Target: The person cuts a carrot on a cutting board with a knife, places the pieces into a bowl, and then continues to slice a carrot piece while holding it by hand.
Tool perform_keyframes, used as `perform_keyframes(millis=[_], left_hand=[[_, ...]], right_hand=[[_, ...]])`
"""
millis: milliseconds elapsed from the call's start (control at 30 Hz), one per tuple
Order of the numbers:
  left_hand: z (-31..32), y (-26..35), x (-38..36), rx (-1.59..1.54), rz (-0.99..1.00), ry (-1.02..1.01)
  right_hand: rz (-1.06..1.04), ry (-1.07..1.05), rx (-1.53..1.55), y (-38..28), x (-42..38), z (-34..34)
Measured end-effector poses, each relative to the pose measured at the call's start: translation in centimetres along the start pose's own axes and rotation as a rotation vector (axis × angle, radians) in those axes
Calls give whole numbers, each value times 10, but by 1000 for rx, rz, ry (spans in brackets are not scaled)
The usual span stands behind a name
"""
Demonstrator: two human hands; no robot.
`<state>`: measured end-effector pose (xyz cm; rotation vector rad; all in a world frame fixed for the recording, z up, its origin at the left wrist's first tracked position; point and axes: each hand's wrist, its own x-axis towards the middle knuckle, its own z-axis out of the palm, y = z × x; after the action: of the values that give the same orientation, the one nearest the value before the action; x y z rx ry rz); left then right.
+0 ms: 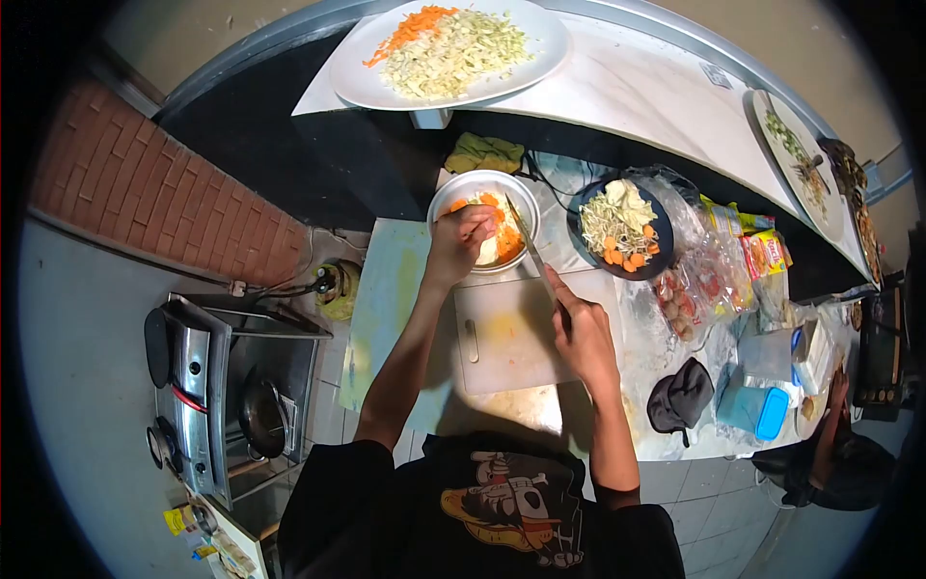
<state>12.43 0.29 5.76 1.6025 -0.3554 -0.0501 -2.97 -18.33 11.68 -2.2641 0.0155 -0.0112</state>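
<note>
A round metal bowl (437, 200) holds orange carrot pieces and pale chopped vegetable. My left hand (463, 241) is over the bowl's left part, its fingers drawn together; what they hold, if anything, I cannot make out. In my right hand (585, 333) is a knife (529, 241), its blade slanting up and left across the bowl's right side. Below the bowl lies a white cutting board (511, 338) with a yellowish stain. Right of the bowl, a dark plate (586, 249) carries bean sprouts, carrot slices and pale pieces.
A large white plate (352, 72) of shredded vegetables stands on the upper shelf (637, 58). Plastic bags (709, 280), a black cap (681, 396) and a blue-lidded container (757, 410) lie right. Another person (839, 463) is at far right; a stove (196, 386) stands left.
</note>
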Motion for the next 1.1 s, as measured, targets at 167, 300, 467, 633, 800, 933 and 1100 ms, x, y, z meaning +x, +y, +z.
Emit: perform_keyframes(millis=[167, 300, 467, 633, 800, 933, 1100], left_hand=[[-9, -8, 11, 253, 107, -61], [-21, 1, 28, 352, 80, -122], [-30, -6, 50, 617, 138, -203], [-39, -33, 64, 817, 182, -220], [-20, -24, 64, 807, -27, -316], [-23, -65, 67, 1026, 253, -211], [-23, -62, 73, 1126, 465, -130]], right_hand=[[-5, 48, -12, 4, 4, 3], [8, 97, 20, 10, 3, 7], [3, 42, -91, 7, 1, 0], [-39, 41, -115, 12, 1, 3], [18, 62, 18, 17, -4, 6], [46, 107, 109, 26, -16, 5], [101, 123, 148, 33, -33, 0]])
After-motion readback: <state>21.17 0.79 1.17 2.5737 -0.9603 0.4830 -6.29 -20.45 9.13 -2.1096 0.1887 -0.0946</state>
